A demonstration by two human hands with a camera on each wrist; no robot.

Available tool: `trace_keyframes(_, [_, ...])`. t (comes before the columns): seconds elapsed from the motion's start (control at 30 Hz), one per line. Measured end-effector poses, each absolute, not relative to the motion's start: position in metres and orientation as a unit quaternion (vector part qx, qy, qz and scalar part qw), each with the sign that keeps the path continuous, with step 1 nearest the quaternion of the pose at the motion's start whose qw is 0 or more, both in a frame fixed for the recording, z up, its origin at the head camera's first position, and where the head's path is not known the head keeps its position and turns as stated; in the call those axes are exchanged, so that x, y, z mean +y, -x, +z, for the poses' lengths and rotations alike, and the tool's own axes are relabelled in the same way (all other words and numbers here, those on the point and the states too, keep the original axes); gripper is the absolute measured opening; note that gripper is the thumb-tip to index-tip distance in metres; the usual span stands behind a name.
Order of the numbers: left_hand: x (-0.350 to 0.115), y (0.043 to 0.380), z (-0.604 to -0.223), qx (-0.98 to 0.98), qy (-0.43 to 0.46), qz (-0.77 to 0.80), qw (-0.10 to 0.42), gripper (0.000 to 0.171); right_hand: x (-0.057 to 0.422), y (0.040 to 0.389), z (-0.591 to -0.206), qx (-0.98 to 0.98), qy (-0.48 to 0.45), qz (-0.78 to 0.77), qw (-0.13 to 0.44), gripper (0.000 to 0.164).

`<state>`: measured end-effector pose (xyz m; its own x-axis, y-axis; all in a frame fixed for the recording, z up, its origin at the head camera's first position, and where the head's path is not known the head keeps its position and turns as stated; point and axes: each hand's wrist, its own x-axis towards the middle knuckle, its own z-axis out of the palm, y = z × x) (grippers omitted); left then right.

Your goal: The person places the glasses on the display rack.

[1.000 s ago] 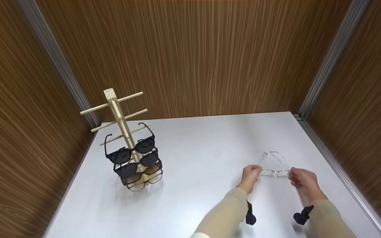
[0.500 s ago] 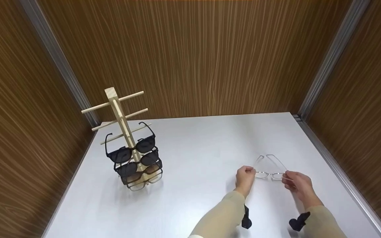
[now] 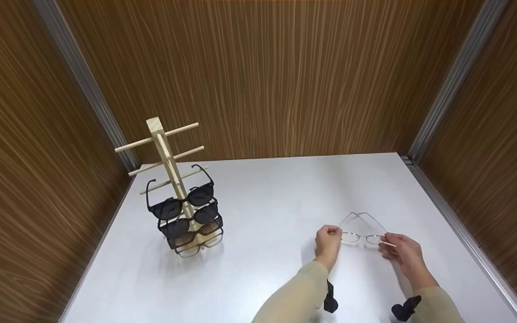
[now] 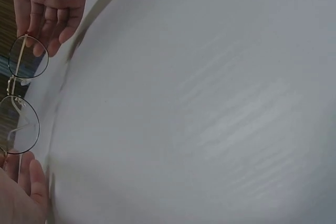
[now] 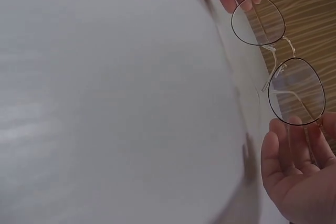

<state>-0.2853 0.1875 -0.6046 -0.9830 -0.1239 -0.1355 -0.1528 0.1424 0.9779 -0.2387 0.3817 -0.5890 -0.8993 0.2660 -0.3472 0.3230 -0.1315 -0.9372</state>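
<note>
A pair of thin-framed eyeglasses (image 3: 362, 236) with clear round lenses is held between both hands, temples spread and pointing away, their far tips meeting in the head view. My left hand (image 3: 329, 242) pinches the left end of the frame between thumb and fingers. At the other end, my right hand (image 3: 405, 255) grips the hinge area and temple. Dark lens rims and pale nose pads show on the eyeglasses (image 5: 290, 45) in the right wrist view. In the left wrist view, the right hand (image 4: 52, 9) appears at the top, with its fingertips at the lens edge.
At left on the white table (image 3: 258, 215) stands a wooden display rack (image 3: 165, 150) with crosswise pegs. Black sunglasses (image 3: 182, 202), more dark pairs and a clear-lensed pair (image 3: 190, 252) hang on its lower part. Wood-grain panels (image 3: 267, 80) enclose the table at back and sides.
Both hands have shifted left with the eyeglasses between them. The far temple tips have come closer together. The rack and its eyewear have stayed put, with the head view shifting slightly.
</note>
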Motion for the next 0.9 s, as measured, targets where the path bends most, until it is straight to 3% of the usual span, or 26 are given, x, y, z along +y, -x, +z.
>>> trace_keyframes(0.9, [0.156, 0.279, -0.610, 0.668, 0.084, 0.739, 0.021, 0.008, 0.355, 0.226, -0.578, 0.652, -0.178, -0.736, 0.038, 0.033])
